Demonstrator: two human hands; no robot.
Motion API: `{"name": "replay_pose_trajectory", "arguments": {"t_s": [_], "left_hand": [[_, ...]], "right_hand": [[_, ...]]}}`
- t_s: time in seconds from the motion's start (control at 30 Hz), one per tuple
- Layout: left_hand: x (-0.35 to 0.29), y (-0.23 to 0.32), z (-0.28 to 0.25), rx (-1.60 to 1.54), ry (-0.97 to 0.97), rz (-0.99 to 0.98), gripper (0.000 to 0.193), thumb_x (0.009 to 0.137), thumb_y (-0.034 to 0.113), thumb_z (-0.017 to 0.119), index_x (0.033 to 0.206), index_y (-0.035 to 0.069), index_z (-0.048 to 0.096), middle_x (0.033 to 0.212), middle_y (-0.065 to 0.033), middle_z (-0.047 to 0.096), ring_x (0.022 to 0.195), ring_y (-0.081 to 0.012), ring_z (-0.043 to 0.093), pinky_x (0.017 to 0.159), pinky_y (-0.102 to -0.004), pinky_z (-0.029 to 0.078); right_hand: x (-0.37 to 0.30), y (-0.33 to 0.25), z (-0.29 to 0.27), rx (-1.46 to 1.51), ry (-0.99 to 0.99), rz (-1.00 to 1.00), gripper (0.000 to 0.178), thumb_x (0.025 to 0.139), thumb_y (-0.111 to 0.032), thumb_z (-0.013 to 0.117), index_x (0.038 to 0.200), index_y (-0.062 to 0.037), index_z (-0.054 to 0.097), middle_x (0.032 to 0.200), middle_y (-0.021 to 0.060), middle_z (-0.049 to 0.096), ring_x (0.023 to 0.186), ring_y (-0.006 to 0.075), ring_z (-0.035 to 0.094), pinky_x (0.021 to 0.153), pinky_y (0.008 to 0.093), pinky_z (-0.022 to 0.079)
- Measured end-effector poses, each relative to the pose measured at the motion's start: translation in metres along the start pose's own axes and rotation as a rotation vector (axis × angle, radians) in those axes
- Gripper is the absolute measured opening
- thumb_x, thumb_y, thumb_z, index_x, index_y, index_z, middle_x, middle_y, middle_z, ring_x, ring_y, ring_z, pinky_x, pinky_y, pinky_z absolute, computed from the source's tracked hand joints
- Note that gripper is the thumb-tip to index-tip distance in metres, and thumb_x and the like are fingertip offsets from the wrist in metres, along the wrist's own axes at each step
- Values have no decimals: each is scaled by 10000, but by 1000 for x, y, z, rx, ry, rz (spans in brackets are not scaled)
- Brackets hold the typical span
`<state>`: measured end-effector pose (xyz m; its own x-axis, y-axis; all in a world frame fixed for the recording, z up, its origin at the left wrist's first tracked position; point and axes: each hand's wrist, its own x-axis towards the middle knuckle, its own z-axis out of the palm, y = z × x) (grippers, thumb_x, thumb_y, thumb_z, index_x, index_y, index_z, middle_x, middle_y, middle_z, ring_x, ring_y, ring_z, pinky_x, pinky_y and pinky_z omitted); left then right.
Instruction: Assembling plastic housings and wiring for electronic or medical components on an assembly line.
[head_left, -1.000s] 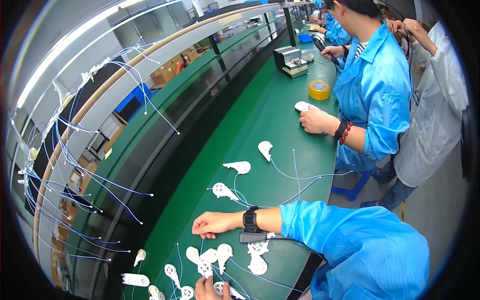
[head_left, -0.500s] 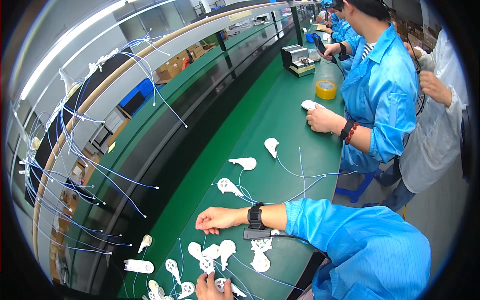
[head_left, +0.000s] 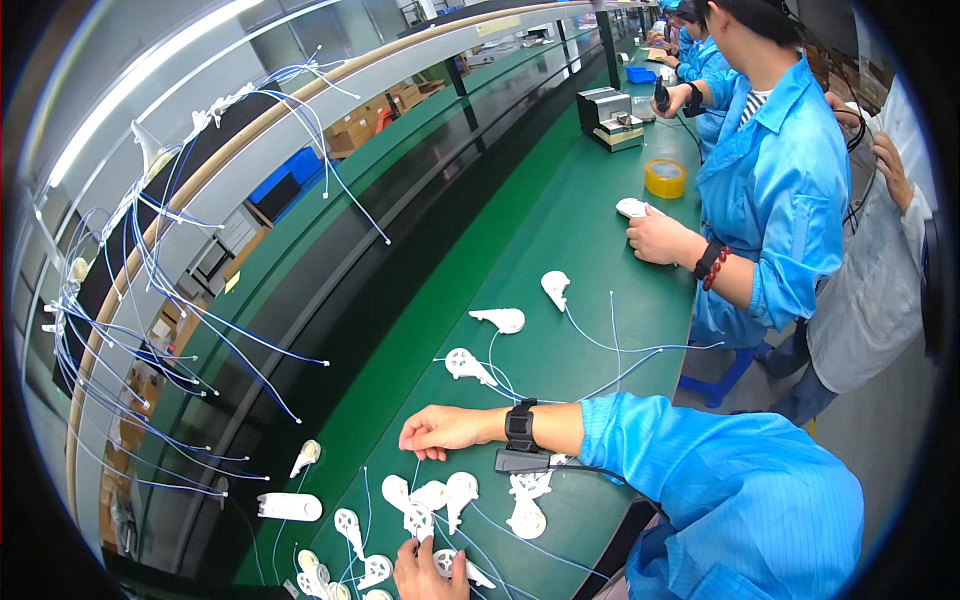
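My right hand (head_left: 440,428) reaches across the green bench with thumb and fingers pinched together on a thin pale-blue wire (head_left: 417,463). The wire runs down toward a cluster of white plastic parts with round heads and tapered tails. At the lower edge my left hand (head_left: 425,577) has its fingertips closed against a white spoked plastic part (head_left: 418,520). Another white spoked part (head_left: 445,562) shows between its fingers and thumb. Beside them lie more rounded white parts (head_left: 461,492), several with wires attached. A black module (head_left: 522,461) with a cable sits under my right wrist.
Three white wired parts (head_left: 497,320) lie farther along the bench. A long white casing (head_left: 290,506) rests at left. Wire bundles (head_left: 150,240) hang from the rail. A co-worker's hand (head_left: 662,238) holds a white piece near yellow tape (head_left: 665,178) and a grey box-shaped device (head_left: 610,118).
The view has shifted slightly, so the bench and parts sit a little farther right. Both my hands keep nearly the same positions among the parts. The co-worker's raised hand with the dark tool has turned.
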<state>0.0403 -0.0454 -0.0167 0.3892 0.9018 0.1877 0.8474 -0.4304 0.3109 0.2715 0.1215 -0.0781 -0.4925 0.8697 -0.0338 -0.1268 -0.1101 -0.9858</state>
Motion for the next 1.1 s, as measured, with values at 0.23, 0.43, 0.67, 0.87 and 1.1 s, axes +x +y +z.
{"name": "replay_pose_trajectory", "arguments": {"t_s": [0.23,0.43,0.67,0.87,1.1], "left_hand": [[1,-2,2,-4,0,-32,425,806,172,710,1170,-18,601,1203,-230,580,1093,-413,553,936,-462,448],[-7,-20,16,0,86,-6,480,728,287,791,1094,9,652,1128,-187,599,1012,-376,586,899,-458,438],[1,-12,16,6,78,10,446,743,264,787,1082,6,654,1118,-188,603,979,-374,602,854,-437,476],[1,-18,15,-8,98,-39,427,769,272,771,1087,9,661,1130,-189,602,988,-363,603,864,-440,475],[-4,-23,19,-58,115,-12,445,787,275,755,1125,13,631,1138,-185,580,1022,-356,578,879,-432,460]], "right_hand": [[2,2,0,-9,-21,7,244,987,-246,571,1053,-18,624,806,9,617,661,62,559,589,215,481],[4,1,4,-10,-9,30,241,992,-229,568,1108,-25,626,832,18,640,658,62,570,588,209,488],[-3,0,-2,21,49,52,235,979,-220,597,1073,-8,633,807,33,645,615,70,572,556,207,488],[2,-3,-1,14,43,53,206,982,-169,573,1066,13,622,778,30,626,613,70,566,549,197,472],[2,-5,-4,28,63,110,193,981,-160,566,1065,7,611,811,39,628,661,79,578,577,205,481]]}}
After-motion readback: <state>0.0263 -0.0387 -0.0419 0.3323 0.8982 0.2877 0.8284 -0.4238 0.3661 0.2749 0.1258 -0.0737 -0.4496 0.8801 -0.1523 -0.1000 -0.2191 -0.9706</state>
